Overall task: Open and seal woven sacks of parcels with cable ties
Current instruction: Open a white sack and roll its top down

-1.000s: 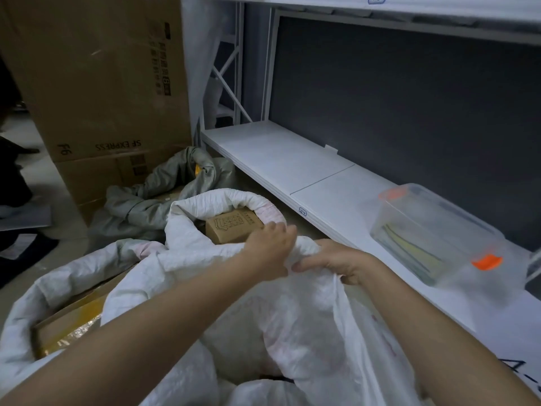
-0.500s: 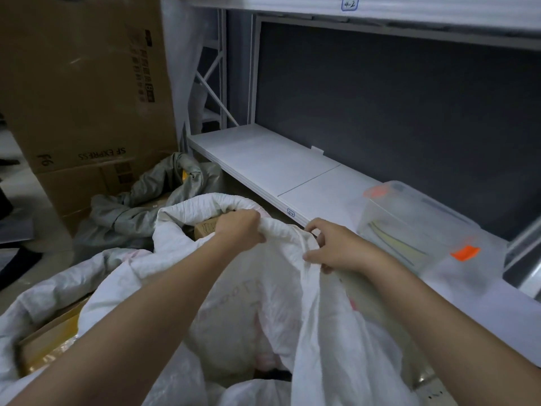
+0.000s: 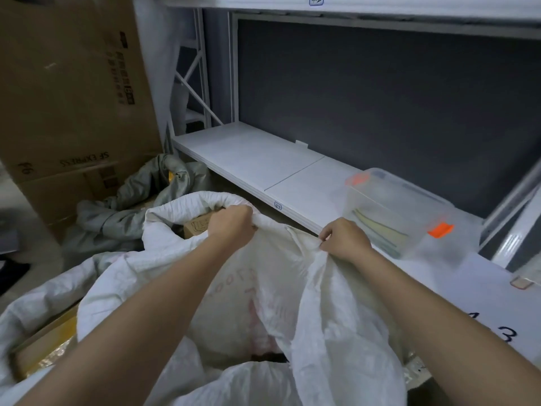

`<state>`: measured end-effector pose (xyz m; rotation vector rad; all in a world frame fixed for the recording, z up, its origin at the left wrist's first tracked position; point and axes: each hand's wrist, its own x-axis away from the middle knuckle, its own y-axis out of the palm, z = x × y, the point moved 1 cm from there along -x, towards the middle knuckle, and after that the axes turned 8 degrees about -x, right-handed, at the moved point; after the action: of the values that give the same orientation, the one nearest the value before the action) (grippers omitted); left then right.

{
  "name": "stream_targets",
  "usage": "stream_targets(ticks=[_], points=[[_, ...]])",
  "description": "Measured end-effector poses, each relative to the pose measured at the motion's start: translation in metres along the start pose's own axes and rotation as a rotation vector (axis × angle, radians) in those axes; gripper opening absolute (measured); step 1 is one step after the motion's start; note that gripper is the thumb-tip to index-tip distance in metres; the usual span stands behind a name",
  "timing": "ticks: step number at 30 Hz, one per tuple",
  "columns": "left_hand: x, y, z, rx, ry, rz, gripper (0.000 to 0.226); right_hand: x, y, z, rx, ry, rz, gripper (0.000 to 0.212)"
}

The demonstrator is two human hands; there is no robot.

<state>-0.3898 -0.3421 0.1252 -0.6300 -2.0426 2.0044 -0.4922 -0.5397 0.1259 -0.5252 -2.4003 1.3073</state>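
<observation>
A white woven sack (image 3: 310, 303) stands open in front of me, its far rim stretched between both hands. My left hand (image 3: 231, 225) grips the rim at its left end. My right hand (image 3: 342, 240) pinches the rim farther right, by the shelf edge. Faint red print shows on the sack's inner wall. A brown cardboard parcel (image 3: 196, 227) shows just behind my left hand, in the mouth of a second white sack (image 3: 187, 205). No cable tie is visible.
A white shelf (image 3: 251, 159) runs along the right, carrying a clear plastic box (image 3: 395, 212) with orange clips. Large cardboard cartons (image 3: 67, 92) stand at the left, with a grey bag (image 3: 131, 212) on the floor. A third white sack with a yellow-taped box (image 3: 44, 347) lies at lower left.
My hands have moved apart along the rim, spreading the sack's mouth wider. The right hand has shifted right toward the shelf edge.
</observation>
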Motion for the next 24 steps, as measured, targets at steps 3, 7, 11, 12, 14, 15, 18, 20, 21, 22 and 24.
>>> stream_targets(ticks=[3,7,11,12,14,15,18,20,21,22,24], points=[[0.001,-0.002,0.002,0.002,0.008,0.002,0.026,-0.007,-0.006,-0.007,-0.137,0.155,-0.163,0.016],[0.007,-0.008,0.014,-0.032,0.031,-0.010,0.026,-0.009,-0.003,-0.006,-0.261,0.332,-0.184,0.012],[0.014,-0.013,0.028,-0.060,0.133,-0.034,0.025,-0.004,-0.008,-0.011,-0.206,0.326,-0.021,0.015],[0.016,-0.013,0.032,-0.053,0.155,-0.050,0.025,-0.004,-0.009,-0.010,-0.193,0.322,0.008,0.014],[0.020,-0.017,0.040,-0.063,0.193,-0.082,0.027,-0.004,-0.008,-0.008,-0.177,0.328,0.039,0.014],[0.022,-0.019,0.043,-0.071,0.211,-0.087,0.027,-0.002,-0.008,-0.008,-0.134,0.326,0.041,0.014],[0.026,-0.026,0.051,-0.078,0.251,-0.076,0.025,0.003,-0.009,-0.009,0.079,0.295,0.107,0.010],[0.029,-0.031,0.055,-0.070,0.251,-0.089,0.024,0.005,-0.006,-0.011,0.182,0.246,0.138,0.028],[0.029,-0.032,0.056,-0.065,0.247,-0.095,0.024,0.008,-0.005,-0.013,0.231,0.221,0.134,0.031],[0.029,-0.033,0.058,-0.059,0.242,-0.095,0.025,0.010,-0.002,-0.015,0.282,0.200,0.103,0.034],[0.028,-0.036,0.057,-0.041,0.228,-0.090,0.026,0.012,0.008,-0.012,0.394,0.151,0.024,0.046]])
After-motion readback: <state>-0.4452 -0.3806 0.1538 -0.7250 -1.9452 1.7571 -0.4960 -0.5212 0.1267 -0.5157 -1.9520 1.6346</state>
